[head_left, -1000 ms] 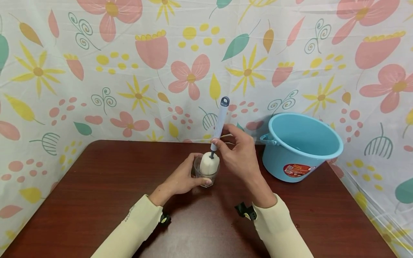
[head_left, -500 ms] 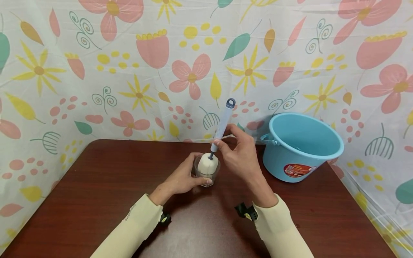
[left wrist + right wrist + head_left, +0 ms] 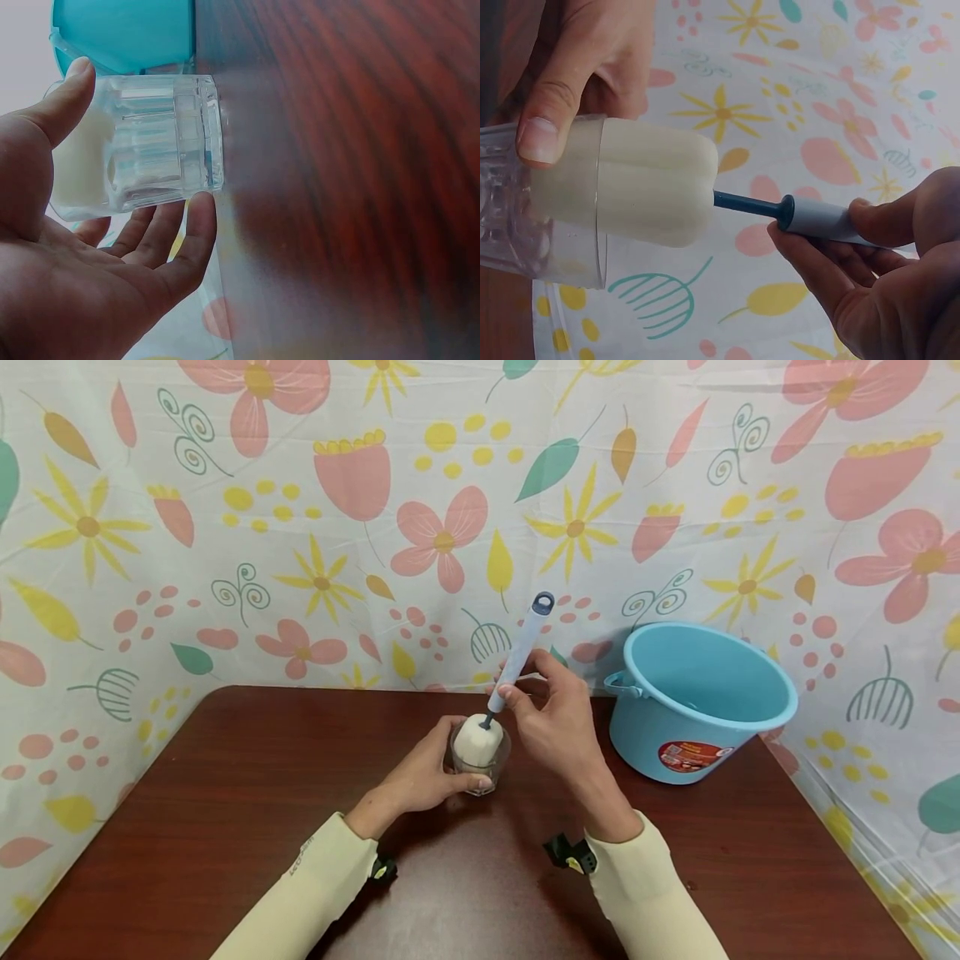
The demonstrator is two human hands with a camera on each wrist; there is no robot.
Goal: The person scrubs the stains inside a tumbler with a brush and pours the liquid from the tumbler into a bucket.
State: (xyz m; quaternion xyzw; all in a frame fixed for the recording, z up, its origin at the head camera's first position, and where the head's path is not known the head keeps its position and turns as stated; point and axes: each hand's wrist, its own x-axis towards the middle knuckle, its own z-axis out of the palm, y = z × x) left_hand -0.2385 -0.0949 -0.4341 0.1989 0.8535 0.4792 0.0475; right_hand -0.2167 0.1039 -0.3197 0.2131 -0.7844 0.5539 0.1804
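My left hand (image 3: pixel 420 774) grips a clear ribbed drinking glass (image 3: pixel 150 142) round its side, thumb across the near wall. The glass is upright, its base at the tabletop; whether it touches cannot be told. Inside its mouth sits the white sponge head (image 3: pixel 660 180) of a cup brush, partly above the rim. The brush's pale blue handle (image 3: pixel 522 647), with a dark neck and a looped end, leans up to the right. Low on that handle, just above the neck, my right hand (image 3: pixel 558 718) pinches it between thumb and fingers.
A light blue bucket (image 3: pixel 697 747) with a red label stands at the table's back right, just beyond my right hand. The dark reddish-brown wooden table (image 3: pixel 262 777) meets a flower-printed cloth (image 3: pixel 442 468) hanging along its back edge.
The top of the brush handle has tilted further right, while the sponge head has shifted left inside the glass. My left hand and the glass stay about where they were.
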